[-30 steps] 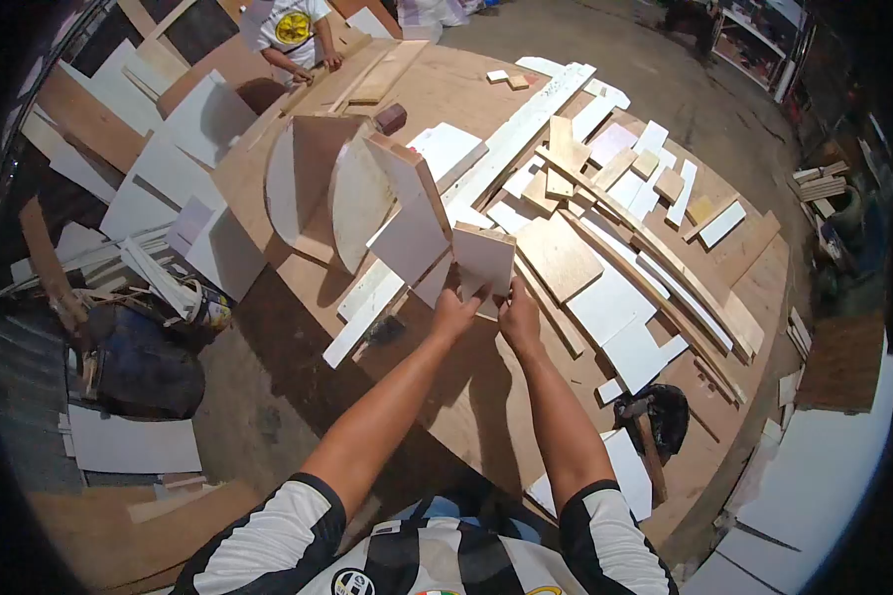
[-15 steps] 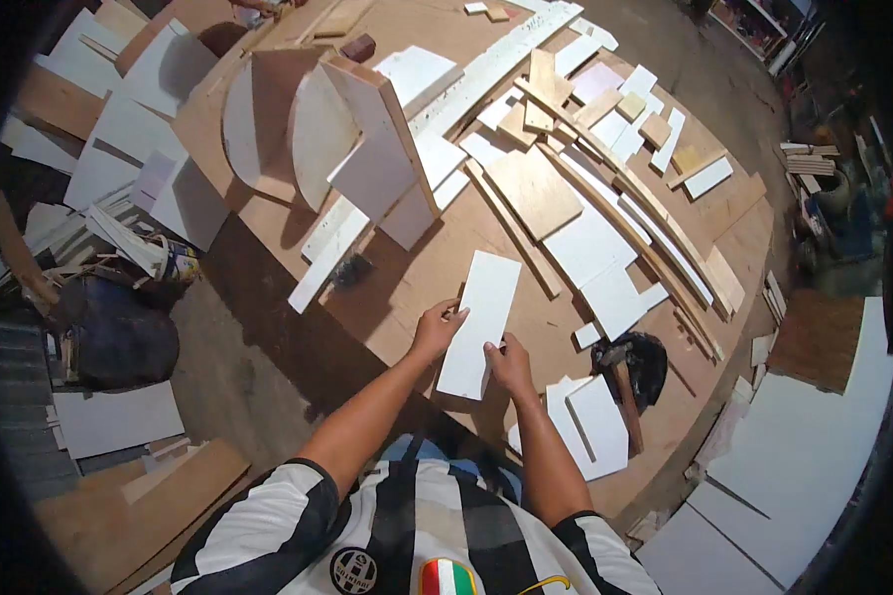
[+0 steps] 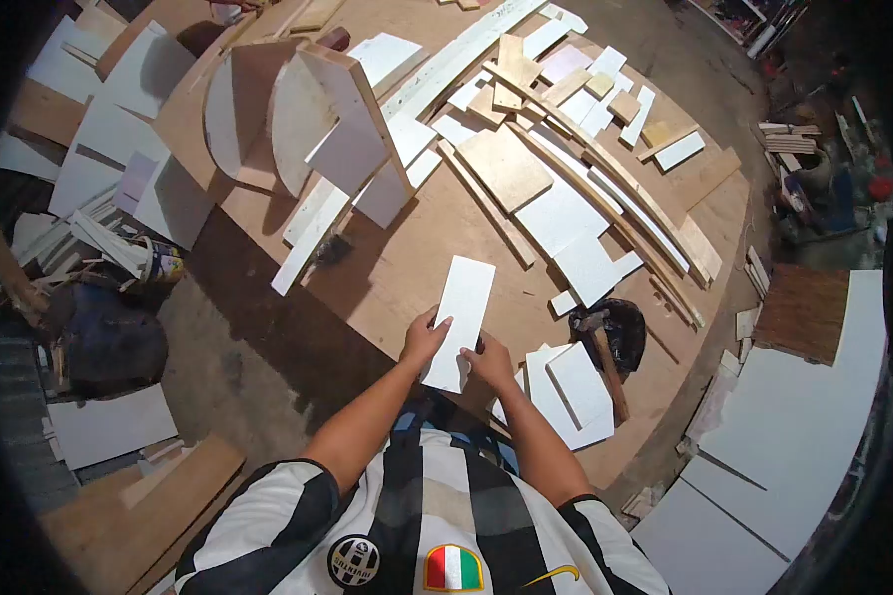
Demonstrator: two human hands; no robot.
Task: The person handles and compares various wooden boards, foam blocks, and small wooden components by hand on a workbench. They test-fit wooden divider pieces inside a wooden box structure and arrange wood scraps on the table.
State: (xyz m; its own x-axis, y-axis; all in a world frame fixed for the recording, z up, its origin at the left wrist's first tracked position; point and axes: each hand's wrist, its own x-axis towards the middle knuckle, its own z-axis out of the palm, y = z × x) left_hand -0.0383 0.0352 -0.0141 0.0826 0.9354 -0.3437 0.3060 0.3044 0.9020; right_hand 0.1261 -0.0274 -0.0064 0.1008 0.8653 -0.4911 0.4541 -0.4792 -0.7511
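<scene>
A rectangular white board [image 3: 463,307] is held between both hands, over the near edge of the large brown worktable [image 3: 387,283]. My left hand [image 3: 426,338] grips its left edge, thumb on the white face. On the right edge, my right hand [image 3: 488,360] clasps it lower down, thumb also on top; the fingers of both hands are partly hidden beneath. To the right of my right hand lie several white board pieces [image 3: 580,392] in a loose stack. Beside them a hammer [image 3: 608,367] rests against a black plastic bag [image 3: 625,332].
A wooden assembly with curved white panels [image 3: 303,124] stands at the table's far left. Long curved wood strips [image 3: 615,188] and a plywood square [image 3: 496,169] lie among offcuts. White sheets [image 3: 754,476] lean at right; a dark blue container [image 3: 109,337] stands on the floor at left.
The white board and both hands are slightly closer to my body, with the same hold. The table and everything on it appear shifted left and up as the camera view moved.
</scene>
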